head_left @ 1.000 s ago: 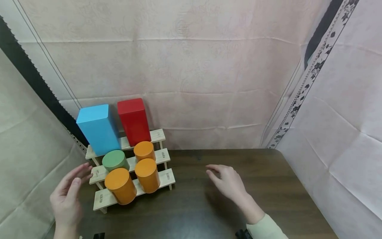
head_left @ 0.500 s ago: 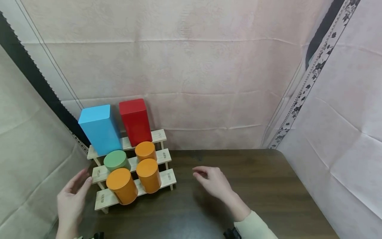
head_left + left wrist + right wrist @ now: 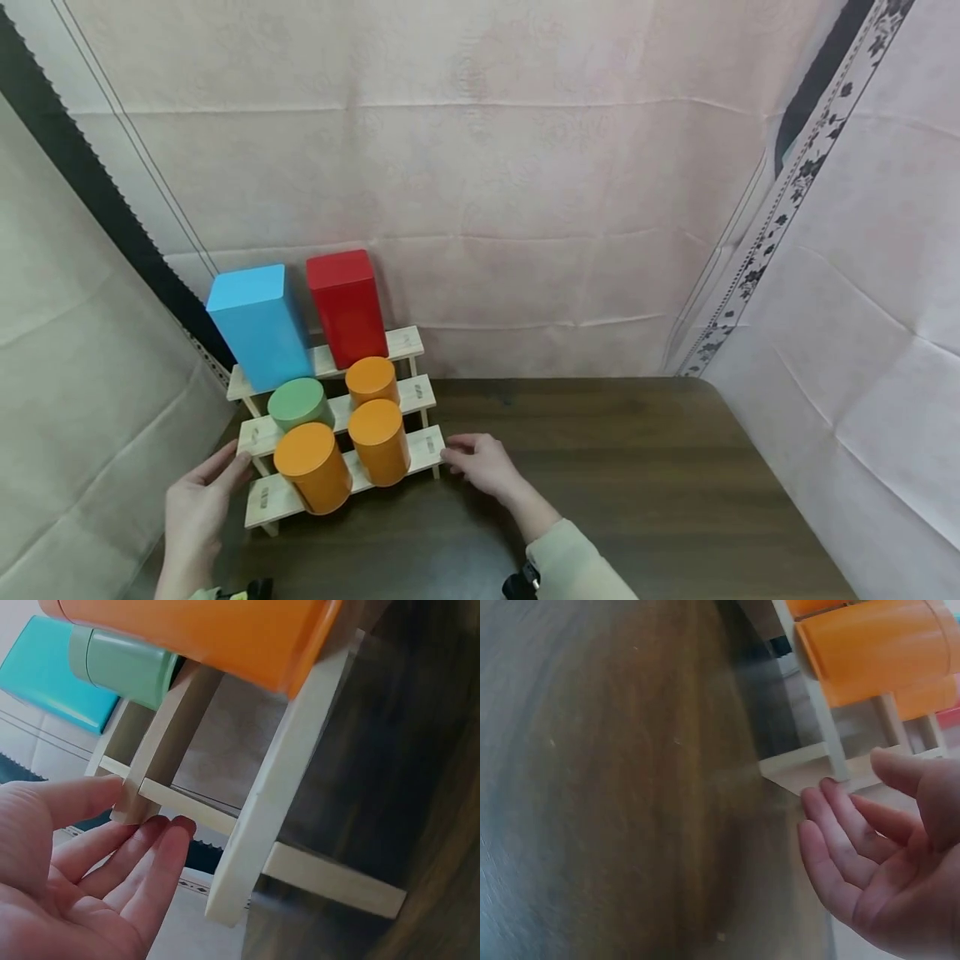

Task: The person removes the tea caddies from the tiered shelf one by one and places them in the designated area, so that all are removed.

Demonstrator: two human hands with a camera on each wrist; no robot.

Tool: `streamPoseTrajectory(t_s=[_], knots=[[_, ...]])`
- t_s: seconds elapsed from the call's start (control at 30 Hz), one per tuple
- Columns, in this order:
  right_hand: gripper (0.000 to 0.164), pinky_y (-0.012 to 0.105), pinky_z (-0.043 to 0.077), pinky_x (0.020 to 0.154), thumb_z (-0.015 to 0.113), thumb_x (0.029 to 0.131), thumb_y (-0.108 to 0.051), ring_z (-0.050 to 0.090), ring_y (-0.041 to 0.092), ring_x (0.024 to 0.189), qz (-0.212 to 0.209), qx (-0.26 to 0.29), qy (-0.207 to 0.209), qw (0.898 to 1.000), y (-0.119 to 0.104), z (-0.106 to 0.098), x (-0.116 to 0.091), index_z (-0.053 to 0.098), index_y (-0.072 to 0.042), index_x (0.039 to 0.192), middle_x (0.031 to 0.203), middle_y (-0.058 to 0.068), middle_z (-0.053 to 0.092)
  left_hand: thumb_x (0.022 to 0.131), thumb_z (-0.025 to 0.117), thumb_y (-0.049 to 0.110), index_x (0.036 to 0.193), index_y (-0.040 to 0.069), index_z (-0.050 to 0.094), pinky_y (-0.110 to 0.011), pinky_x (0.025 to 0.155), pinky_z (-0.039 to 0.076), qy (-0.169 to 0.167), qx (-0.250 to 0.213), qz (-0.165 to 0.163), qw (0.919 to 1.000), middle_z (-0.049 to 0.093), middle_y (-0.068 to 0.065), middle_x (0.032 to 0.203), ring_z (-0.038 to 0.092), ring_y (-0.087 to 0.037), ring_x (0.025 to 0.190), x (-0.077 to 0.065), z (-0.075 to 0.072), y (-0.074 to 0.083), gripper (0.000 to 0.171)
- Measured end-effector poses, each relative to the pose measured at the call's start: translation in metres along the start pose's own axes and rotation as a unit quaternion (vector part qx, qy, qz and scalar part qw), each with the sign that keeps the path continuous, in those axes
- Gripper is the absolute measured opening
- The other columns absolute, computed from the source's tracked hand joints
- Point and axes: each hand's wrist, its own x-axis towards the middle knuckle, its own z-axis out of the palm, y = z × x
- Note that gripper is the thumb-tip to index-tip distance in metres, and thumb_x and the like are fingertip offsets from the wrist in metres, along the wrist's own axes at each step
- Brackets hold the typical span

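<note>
A three-tier wooden display stand point(image 3: 273, 497) stands at the left of the table. On its top step are a blue box point(image 3: 258, 333) and a red box point(image 3: 348, 312). The middle step bears a green round tin point(image 3: 298, 402) and an orange tin point(image 3: 371, 377). Two larger orange tins, a left one point(image 3: 315, 471) and a right one point(image 3: 380, 442), stand on the lowest step. My left hand point(image 3: 197, 508) pinches the middle step's left end, thumb above and fingers beneath, as the left wrist view shows. My right hand point(image 3: 487, 471) has loosely bent fingers right at the lowest step's right end.
The dark wooden table point(image 3: 637, 492) stretches to the right of the stand. A pale cloth point(image 3: 525, 208) hangs behind it, close to the boxes. More cloth hangs on the left side point(image 3: 90, 375) and right side point(image 3: 862, 333).
My right hand has moved left across the table up to the stand. My left hand has come right and taken the middle step's end. The tins and boxes keep their places on the stand.
</note>
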Motion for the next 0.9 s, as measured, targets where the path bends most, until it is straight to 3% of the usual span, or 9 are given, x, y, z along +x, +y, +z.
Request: streamPoseTrajectory(t_s=[0.1, 0.2, 0.43, 0.67, 0.77, 0.83, 0.9], knots=[[0.039, 0.043, 0.065, 0.080, 0.074, 0.104, -0.021, 0.074, 0.022, 0.094, 0.005, 0.015, 0.008, 1.000, 0.004, 0.005, 0.002, 0.071, 0.003, 0.135, 0.113, 0.009, 0.077, 0.101, 0.075, 0.046, 0.158, 0.011, 0.054, -0.061, 0.124, 0.033, 0.006, -0.027, -0.001, 0.9996, 0.069, 0.017, 0.130, 0.068, 0.011, 0.078, 0.001, 0.001, -0.003, 0.070], [0.036, 0.044, 0.065, 0.082, 0.073, 0.104, -0.017, 0.073, 0.022, 0.095, 0.011, 0.028, 0.007, 1.000, 0.007, 0.008, 0.002, 0.072, 0.003, 0.134, 0.111, 0.009, 0.077, 0.102, 0.075, 0.042, 0.157, 0.010, 0.056, -0.061, 0.124, 0.033, 0.014, -0.042, -0.001, 0.9990, 0.067, 0.027, 0.105, 0.068, 0.010, 0.077, 0.003, 0.003, -0.005, 0.067], [0.034, 0.043, 0.065, 0.079, 0.075, 0.103, -0.017, 0.072, 0.023, 0.096, 0.014, 0.038, 0.011, 0.999, 0.010, 0.009, 0.002, 0.073, 0.002, 0.131, 0.107, 0.007, 0.077, 0.104, 0.074, 0.038, 0.156, 0.010, 0.057, -0.062, 0.122, 0.035, 0.017, -0.047, 0.006, 0.9987, 0.068, 0.024, 0.109, 0.069, 0.008, 0.078, 0.006, 0.005, -0.004, 0.062], [0.032, 0.041, 0.064, 0.077, 0.076, 0.101, -0.017, 0.072, 0.020, 0.093, 0.017, 0.030, 0.020, 0.999, 0.011, 0.004, -0.006, 0.075, 0.002, 0.127, 0.102, 0.005, 0.077, 0.104, 0.074, 0.034, 0.154, 0.008, 0.059, -0.061, 0.120, 0.038, -0.001, -0.040, 0.019, 0.9990, 0.068, 0.031, 0.095, 0.073, 0.003, 0.081, 0.010, 0.010, -0.002, 0.059], [0.029, 0.042, 0.064, 0.076, 0.077, 0.100, -0.016, 0.072, 0.021, 0.092, 0.013, 0.027, 0.023, 0.999, 0.011, 0.002, -0.009, 0.076, 0.002, 0.123, 0.100, 0.005, 0.077, 0.103, 0.075, 0.034, 0.153, 0.008, 0.060, -0.050, 0.115, 0.048, -0.003, -0.034, 0.023, 0.9992, 0.068, 0.032, 0.095, 0.074, 0.001, 0.083, 0.012, 0.013, -0.002, 0.058], [0.027, 0.043, 0.063, 0.076, 0.077, 0.100, -0.015, 0.072, 0.022, 0.090, 0.011, 0.025, 0.024, 0.999, 0.012, 0.001, -0.011, 0.076, 0.002, 0.121, 0.098, 0.005, 0.078, 0.103, 0.076, 0.032, 0.152, 0.007, 0.060, -0.035, 0.104, 0.058, -0.005, -0.044, 0.026, 0.9987, 0.068, 0.032, 0.094, 0.075, -0.001, 0.083, 0.014, 0.016, -0.003, 0.058], [0.026, 0.041, 0.063, 0.074, 0.077, 0.100, -0.014, 0.073, 0.022, 0.089, 0.011, 0.020, 0.025, 0.999, 0.013, 0.000, -0.013, 0.076, 0.003, 0.120, 0.096, 0.005, 0.078, 0.102, 0.077, 0.031, 0.152, 0.005, 0.060, -0.020, 0.089, 0.061, -0.008, -0.059, 0.031, 0.9978, 0.069, 0.031, 0.093, 0.075, -0.001, 0.081, 0.015, 0.020, -0.005, 0.058]])
